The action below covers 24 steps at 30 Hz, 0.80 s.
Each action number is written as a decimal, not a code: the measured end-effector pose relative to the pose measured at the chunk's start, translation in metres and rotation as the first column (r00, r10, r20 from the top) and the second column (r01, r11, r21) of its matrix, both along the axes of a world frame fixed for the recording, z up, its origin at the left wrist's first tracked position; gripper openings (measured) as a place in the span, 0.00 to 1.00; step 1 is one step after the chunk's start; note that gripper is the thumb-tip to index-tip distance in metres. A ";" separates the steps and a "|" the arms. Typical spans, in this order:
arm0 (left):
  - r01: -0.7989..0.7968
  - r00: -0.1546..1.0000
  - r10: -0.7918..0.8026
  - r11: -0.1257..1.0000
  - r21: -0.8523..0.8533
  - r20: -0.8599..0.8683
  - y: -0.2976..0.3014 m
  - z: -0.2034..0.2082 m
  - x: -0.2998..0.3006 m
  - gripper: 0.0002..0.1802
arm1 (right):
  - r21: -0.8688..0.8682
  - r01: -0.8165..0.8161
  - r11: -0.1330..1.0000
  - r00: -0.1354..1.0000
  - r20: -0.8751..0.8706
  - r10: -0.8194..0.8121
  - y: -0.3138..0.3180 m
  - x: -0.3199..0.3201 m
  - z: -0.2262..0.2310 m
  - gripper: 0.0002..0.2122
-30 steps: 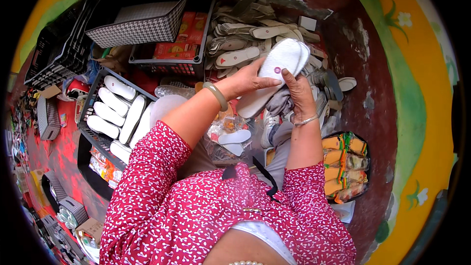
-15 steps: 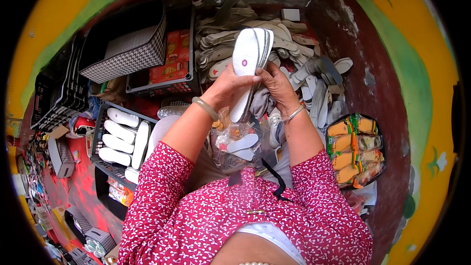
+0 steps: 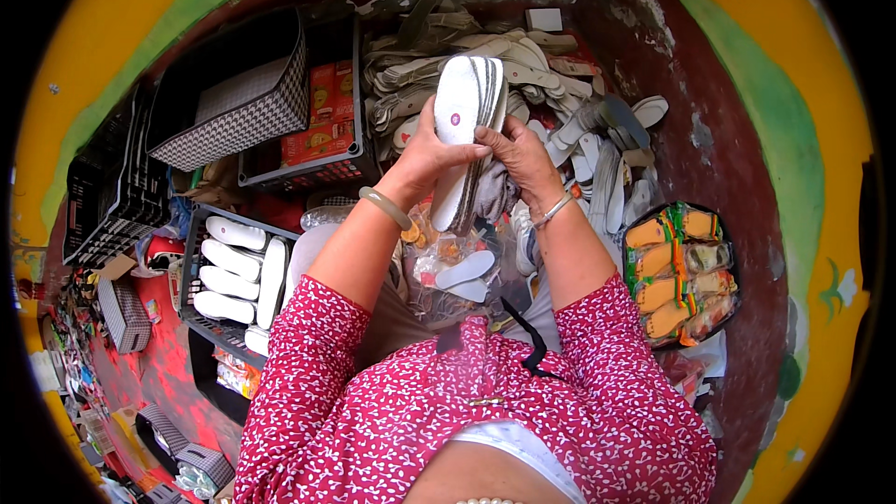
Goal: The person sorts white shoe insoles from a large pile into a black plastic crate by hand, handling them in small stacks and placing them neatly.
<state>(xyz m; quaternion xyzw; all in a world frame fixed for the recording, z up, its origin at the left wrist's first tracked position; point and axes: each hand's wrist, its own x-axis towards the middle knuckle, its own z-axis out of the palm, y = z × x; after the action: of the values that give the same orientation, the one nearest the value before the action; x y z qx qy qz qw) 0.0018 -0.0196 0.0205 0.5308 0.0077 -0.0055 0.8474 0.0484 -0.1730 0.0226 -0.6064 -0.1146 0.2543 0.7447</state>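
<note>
Head view: the person's left hand [image 3: 430, 157] and right hand [image 3: 524, 163] both have fingers clamped on a stack of white, grey-edged, sole-shaped insoles [image 3: 459, 98], held between them, near a heap of flat, off-white insoles [image 3: 411, 72].

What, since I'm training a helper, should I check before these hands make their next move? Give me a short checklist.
1. Left hand on the stack of insoles: ok, its thumb lies across the front.
2. Right hand on the same stack: ok, its thumb is at the edge.
3. Edges lined up: not ok, the tops fan out.
4. Gray cloth free of the right hand: cannot tell, the two overlap in this view.
5. Number of layers in the stack: cannot tell, they overlap.
</note>
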 end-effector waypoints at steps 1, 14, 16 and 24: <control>-0.014 1.000 0.014 1.000 0.025 0.018 0.000 -0.001 0.002 0.43 | 0.004 0.007 1.000 1.000 -0.012 -0.007 0.000 0.000 0.000 0.25; 0.122 0.989 -0.128 0.989 -0.083 -0.071 0.005 0.003 -0.004 0.35 | 0.013 0.007 1.000 1.000 -0.015 -0.006 0.000 -0.002 0.005 0.25; 0.128 0.989 -0.134 0.987 -0.102 -0.058 0.006 0.002 -0.005 0.35 | 0.007 0.010 1.000 1.000 -0.010 -0.010 0.000 -0.001 0.005 0.25; 0.128 0.985 -0.142 0.982 -0.138 -0.094 0.011 0.003 -0.005 0.34 | 0.011 0.011 1.000 0.999 -0.037 -0.011 -0.002 0.000 0.006 0.25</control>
<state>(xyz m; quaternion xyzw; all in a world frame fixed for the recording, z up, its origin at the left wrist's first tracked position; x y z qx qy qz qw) -0.0036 -0.0088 0.0237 0.4723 0.0149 -0.0908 0.8766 0.0487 -0.1749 0.0282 -0.5982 -0.0989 0.2609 0.7513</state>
